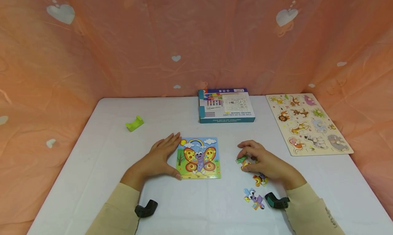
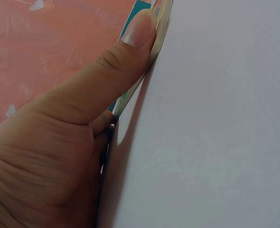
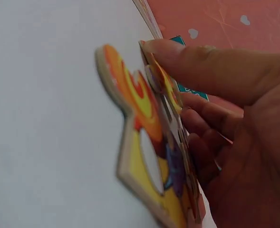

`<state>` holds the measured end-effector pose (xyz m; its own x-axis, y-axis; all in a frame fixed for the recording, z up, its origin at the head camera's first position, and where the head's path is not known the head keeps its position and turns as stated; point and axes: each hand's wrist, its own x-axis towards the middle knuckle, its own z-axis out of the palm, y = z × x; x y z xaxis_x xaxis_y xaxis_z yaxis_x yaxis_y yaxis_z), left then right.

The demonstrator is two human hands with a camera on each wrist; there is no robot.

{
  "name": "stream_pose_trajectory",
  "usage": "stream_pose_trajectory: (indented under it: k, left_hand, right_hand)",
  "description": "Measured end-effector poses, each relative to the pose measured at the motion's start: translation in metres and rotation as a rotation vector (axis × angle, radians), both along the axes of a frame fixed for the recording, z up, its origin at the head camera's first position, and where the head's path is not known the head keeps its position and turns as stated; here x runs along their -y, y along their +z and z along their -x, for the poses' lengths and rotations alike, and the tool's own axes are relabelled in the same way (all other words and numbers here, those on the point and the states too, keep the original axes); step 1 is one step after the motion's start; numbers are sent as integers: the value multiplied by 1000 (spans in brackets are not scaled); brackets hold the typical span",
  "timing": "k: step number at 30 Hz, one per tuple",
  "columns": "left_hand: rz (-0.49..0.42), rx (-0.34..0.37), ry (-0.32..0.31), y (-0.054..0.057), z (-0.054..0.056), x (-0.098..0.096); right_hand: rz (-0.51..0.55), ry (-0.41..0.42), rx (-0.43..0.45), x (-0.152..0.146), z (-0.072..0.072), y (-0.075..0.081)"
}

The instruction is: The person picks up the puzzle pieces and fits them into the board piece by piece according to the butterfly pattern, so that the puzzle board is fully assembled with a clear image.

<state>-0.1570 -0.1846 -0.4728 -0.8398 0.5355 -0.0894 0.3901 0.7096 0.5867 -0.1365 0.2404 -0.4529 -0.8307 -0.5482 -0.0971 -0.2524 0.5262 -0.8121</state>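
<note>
A square butterfly jigsaw board point(image 1: 199, 144) lies flat on the white table. Along its left edge rests my left hand point(image 1: 161, 156), fingers straight at the upper corner and thumb at the lower one. To the right of the board, my right hand point(image 1: 265, 161) curls over a puzzle piece point(image 1: 244, 162) with green and orange parts, thumb and fingers at its edges. Just below that hand lies an orange-and-yellow puzzle piece point(image 1: 260, 180), also close up in the right wrist view. Nearer to me is a purple butterfly-body puzzle piece point(image 1: 255, 199).
At the back stands a flat blue-and-white box point(image 1: 227, 107). A wooden animal puzzle board point(image 1: 310, 126) lies at the right. Off to the left is a small lime-green plastic piece point(image 1: 134, 123). An orange curtain with hearts hangs behind the table point(image 1: 101, 153).
</note>
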Motion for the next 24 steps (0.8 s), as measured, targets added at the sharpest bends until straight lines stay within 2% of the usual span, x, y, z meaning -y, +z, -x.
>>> stream_pose_trajectory:
  k: [6,11,13,17,20,24]
  left_hand:
    - [-3,18,9,1,-1,0]
    - [3,21,7,0,-1,0]
    - [5,22,7,1,-1,0]
    - [8,12,5,1,-1,-1]
    - [8,3,3,1,-1,-1]
    - [6,1,0,0,0,-1]
  right_hand:
    - [-7,-31,-42,7,0,-1]
    - [-31,-88,-2,11,0,2]
    - [-61,-87,-1,10,-1,4]
    - [-132,-63,-65,6,-2,8]
    - [-148,-60,-92,5,-2,10]
    - [-142,-76,-77,7,-2,10]
